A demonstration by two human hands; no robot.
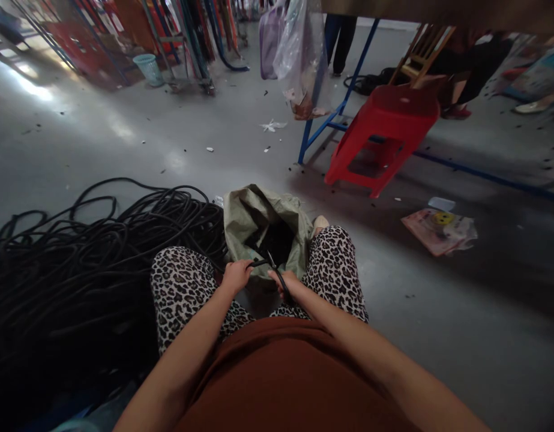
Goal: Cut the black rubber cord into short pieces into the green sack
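Note:
My left hand (237, 276) is closed round a length of black cord (257, 263), whose end sticks out to the right over a sack. In my right hand (286, 282) is a pair of scissors (273, 264) with dark handles, the blades pointing up and left close by the cord's end. Whether the blades touch the cord I cannot tell. Below both hands the green woven sack (238, 210) stands open between my knees, with dark pieces (279, 237) inside. A big tangled heap of black cord (110, 228) lies on the floor to my left.
A red plastic stool (394, 114) stands ahead on the right beside a blue-legged table (324, 133). A clear plastic bag (299, 54) hangs there. Printed packaging (439, 231) lies on the floor at right. A light-blue basket (149, 69) stands far left. Other people's legs show behind the table.

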